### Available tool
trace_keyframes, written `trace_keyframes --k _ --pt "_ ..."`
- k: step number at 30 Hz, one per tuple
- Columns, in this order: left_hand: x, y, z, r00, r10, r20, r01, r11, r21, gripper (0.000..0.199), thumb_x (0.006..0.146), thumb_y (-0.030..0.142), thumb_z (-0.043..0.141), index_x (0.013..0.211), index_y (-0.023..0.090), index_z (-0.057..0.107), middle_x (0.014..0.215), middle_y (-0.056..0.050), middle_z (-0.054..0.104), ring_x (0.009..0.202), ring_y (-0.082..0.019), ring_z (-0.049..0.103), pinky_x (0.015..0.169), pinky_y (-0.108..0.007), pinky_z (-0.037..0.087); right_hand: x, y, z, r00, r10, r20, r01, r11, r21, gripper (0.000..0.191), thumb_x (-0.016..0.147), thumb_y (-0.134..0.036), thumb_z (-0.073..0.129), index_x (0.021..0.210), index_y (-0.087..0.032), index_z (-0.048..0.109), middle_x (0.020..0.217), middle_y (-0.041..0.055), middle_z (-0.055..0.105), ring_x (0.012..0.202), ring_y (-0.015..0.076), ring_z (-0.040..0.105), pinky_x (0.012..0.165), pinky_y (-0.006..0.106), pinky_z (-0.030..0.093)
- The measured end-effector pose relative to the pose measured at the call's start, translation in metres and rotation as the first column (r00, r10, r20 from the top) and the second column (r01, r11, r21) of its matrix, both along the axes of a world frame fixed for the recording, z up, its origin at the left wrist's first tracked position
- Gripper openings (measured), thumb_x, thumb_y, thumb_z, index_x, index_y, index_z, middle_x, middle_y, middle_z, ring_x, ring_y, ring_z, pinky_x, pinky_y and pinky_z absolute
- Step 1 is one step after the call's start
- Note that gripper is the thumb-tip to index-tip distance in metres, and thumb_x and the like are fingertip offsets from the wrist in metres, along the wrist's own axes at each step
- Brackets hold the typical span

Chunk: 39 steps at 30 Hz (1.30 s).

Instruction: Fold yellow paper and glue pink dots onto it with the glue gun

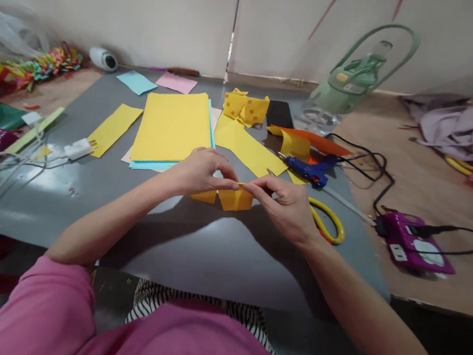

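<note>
Between my two hands is a folded piece of yellow paper point(236, 199), held just above the near part of the grey table top point(194, 252). My left hand point(207, 171) pinches its upper edge from the left, thumb toward me. From the right, my right hand point(287, 203) pinches the same edge with thumb and fingertips. Scissors with yellow handles point(334, 220) lie beside and partly under my right hand. Past my hands lies a yellow paper strip point(252, 148), and behind it stand small folded yellow paper pieces with orange spots point(245, 108).
A stack of yellow sheets point(174, 127) lies left of centre, near a loose yellow strip point(116, 129) and a white plug point(80, 149). To the right are a blue glue gun point(312, 169), a purple power socket point(414, 243) with black cables, and a green bottle point(350, 82).
</note>
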State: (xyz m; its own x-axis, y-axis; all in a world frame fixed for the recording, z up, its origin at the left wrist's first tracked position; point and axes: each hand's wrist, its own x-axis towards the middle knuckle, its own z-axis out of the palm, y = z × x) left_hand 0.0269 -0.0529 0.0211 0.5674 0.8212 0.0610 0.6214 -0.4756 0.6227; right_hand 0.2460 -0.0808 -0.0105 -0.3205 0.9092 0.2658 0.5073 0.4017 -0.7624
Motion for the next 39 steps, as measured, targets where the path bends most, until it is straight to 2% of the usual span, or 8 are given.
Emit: trace_keyframes --k 6,12,16,20,25,33,36,39 --pt "0.000 0.003 0.000 1.000 -0.007 -0.006 0.007 0.999 -0.042 0.020 0.089 0.037 0.064 0.085 0.021 0.076 0.095 -0.004 0.076 0.099 -0.020 0.065 0.087 -0.030 0.045 0.005 0.002 -0.001 0.999 -0.001 -0.035 -0.001 0.998 -0.057 0.036 0.087 -0.056 0.064 0.076 -0.023 0.072 0.069 0.0011 0.069 0.063 0.0153 0.057 0.061 0.029 0.041" --pt "-0.015 0.004 0.011 0.998 0.060 0.022 -0.061 0.996 0.067 0.023 0.093 0.035 0.056 0.089 0.021 0.073 0.099 -0.005 0.073 0.107 -0.021 0.061 0.094 -0.033 0.044 0.009 0.004 0.005 0.987 -0.106 -0.125 0.093 0.990 -0.103 0.040 0.083 -0.059 0.067 0.072 -0.021 0.067 0.069 0.0013 0.065 0.064 0.0155 0.054 0.060 0.028 0.042" --pt "-0.021 0.000 0.013 0.991 0.122 0.059 -0.122 0.992 0.012 0.030 0.091 0.044 0.059 0.108 0.021 0.068 0.108 -0.007 0.071 0.107 -0.022 0.060 0.090 -0.033 0.046 0.007 0.006 0.004 0.983 -0.129 -0.133 0.120 0.990 -0.078 0.036 0.088 -0.055 0.062 0.082 -0.020 0.068 0.074 0.0018 0.065 0.067 0.0159 0.056 0.063 0.028 0.043" --pt "-0.022 -0.001 0.008 0.968 0.240 0.069 -0.236 0.970 -0.062 0.025 0.086 0.040 0.064 0.102 0.021 0.062 0.096 -0.004 0.067 0.093 -0.020 0.061 0.079 -0.032 0.046 0.005 0.009 0.000 0.982 -0.148 -0.115 0.144 0.989 -0.035 0.033 0.090 -0.052 0.059 0.091 -0.020 0.066 0.074 0.0013 0.063 0.066 0.0154 0.055 0.063 0.028 0.043" --pt "-0.025 0.002 0.002 0.935 0.291 0.200 -0.252 0.947 -0.198 0.032 0.082 0.044 0.068 0.099 0.023 0.051 0.095 0.000 0.063 0.089 -0.017 0.060 0.073 -0.028 0.045 0.006 0.009 0.000 0.998 -0.056 -0.029 0.056 0.998 0.002 0.041 0.085 -0.046 0.067 0.121 -0.026 0.062 0.074 -0.0043 0.056 0.057 0.0115 0.044 0.060 0.027 0.040" --pt "-0.029 0.004 -0.003 0.940 0.231 0.251 -0.155 0.945 -0.289 0.023 0.084 0.041 0.065 0.095 0.022 0.064 0.093 -0.002 0.066 0.082 -0.015 0.058 0.069 -0.027 0.044 0.010 0.015 0.009 0.994 -0.002 0.114 0.007 0.999 -0.041 0.026 0.086 -0.048 0.064 0.088 -0.022 0.061 0.072 -0.0013 0.061 0.060 0.0140 0.050 0.060 0.029 0.038" --pt "-0.024 0.011 -0.018 0.917 0.301 0.261 -0.219 0.928 -0.301 0.024 0.082 0.041 0.065 0.095 0.021 0.064 0.089 -0.001 0.065 0.076 -0.015 0.056 0.068 -0.028 0.043 0.010 0.026 0.012 0.945 -0.023 0.326 -0.008 0.996 0.094 0.022 0.090 -0.043 0.060 0.084 -0.022 0.062 0.077 0.0031 0.066 0.068 0.0179 0.055 0.064 0.030 0.037" --pt "-0.019 0.021 -0.033 0.897 0.323 0.301 -0.272 0.941 -0.198 0.023 0.081 0.039 0.065 0.093 0.019 0.064 0.092 -0.002 0.067 0.085 -0.017 0.060 0.080 -0.030 0.045 0.007 0.042 0.010 0.849 -0.148 0.508 0.002 0.961 0.276 0.017 0.092 -0.037 0.059 0.085 -0.021 0.062 0.088 0.0095 0.069 0.084 0.0241 0.059 0.068 0.032 0.037"
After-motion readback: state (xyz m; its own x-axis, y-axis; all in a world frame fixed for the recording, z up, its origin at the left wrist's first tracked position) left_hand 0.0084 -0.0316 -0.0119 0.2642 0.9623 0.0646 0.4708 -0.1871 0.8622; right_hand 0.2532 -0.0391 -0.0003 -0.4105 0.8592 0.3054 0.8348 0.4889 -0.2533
